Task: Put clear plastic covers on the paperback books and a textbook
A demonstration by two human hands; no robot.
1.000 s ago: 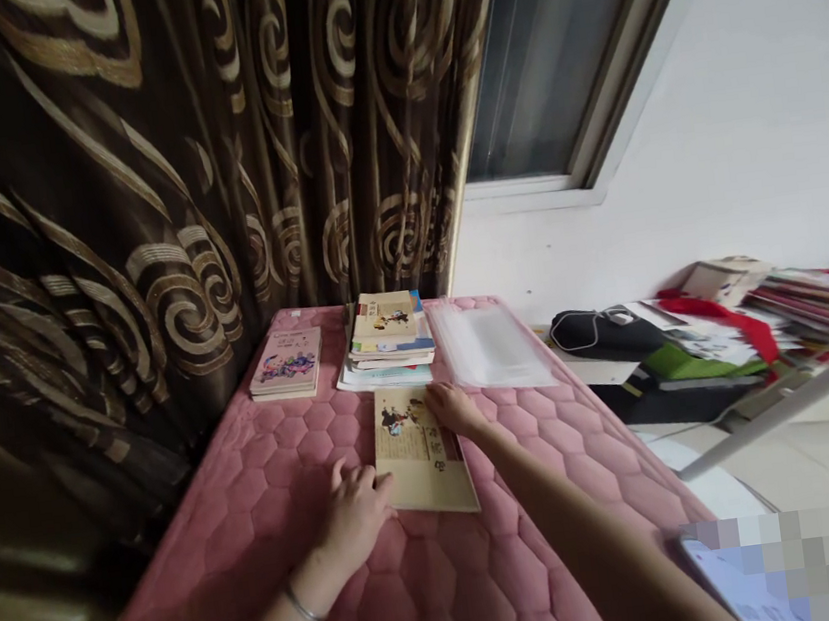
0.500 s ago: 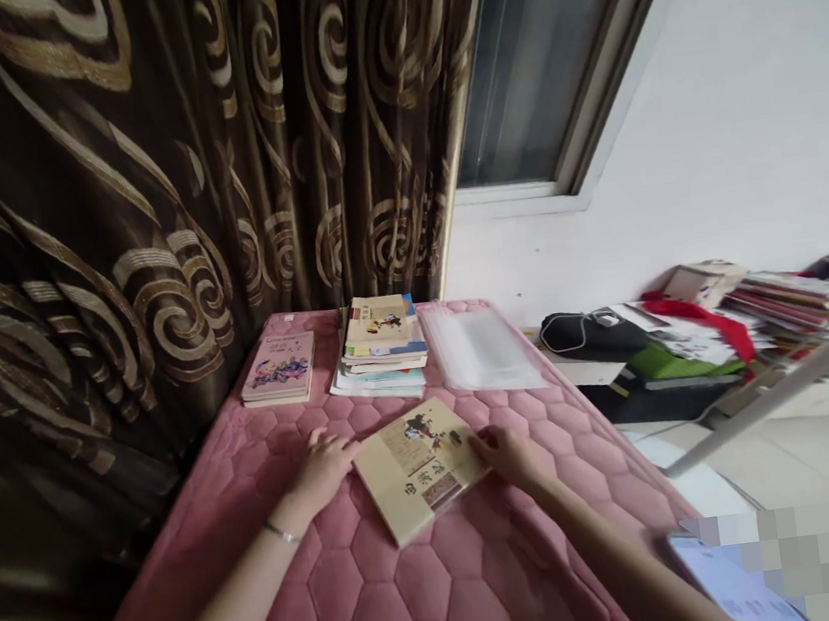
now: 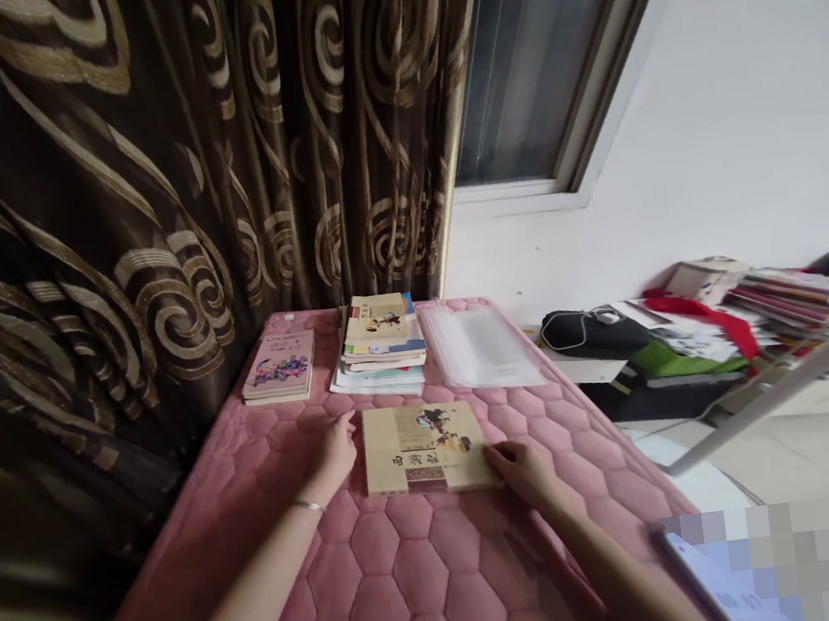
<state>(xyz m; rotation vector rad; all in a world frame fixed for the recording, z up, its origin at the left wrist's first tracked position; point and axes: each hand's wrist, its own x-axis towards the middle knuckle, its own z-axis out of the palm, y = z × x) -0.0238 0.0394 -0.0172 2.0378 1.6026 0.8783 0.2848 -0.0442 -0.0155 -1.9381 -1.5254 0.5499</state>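
A tan paperback book (image 3: 423, 447) with an illustrated cover lies flat and sideways on the pink quilted surface (image 3: 433, 580). My left hand (image 3: 335, 451) rests flat against its left edge, fingers stretched out. My right hand (image 3: 522, 466) touches the book's lower right corner with curled fingers. A thin bracelet circles my left wrist.
Behind the book sit a stack of books (image 3: 380, 340), a single pink book (image 3: 279, 366) to its left and clear plastic sleeves (image 3: 480, 348) to its right. A dark patterned curtain (image 3: 142, 183) hangs at the back. Cluttered items (image 3: 690, 337) lie at the right.
The tan book has been turned from upright, through a slant, to lying sideways. My left hand moved up along its left edge and my right hand came down to its right corner.
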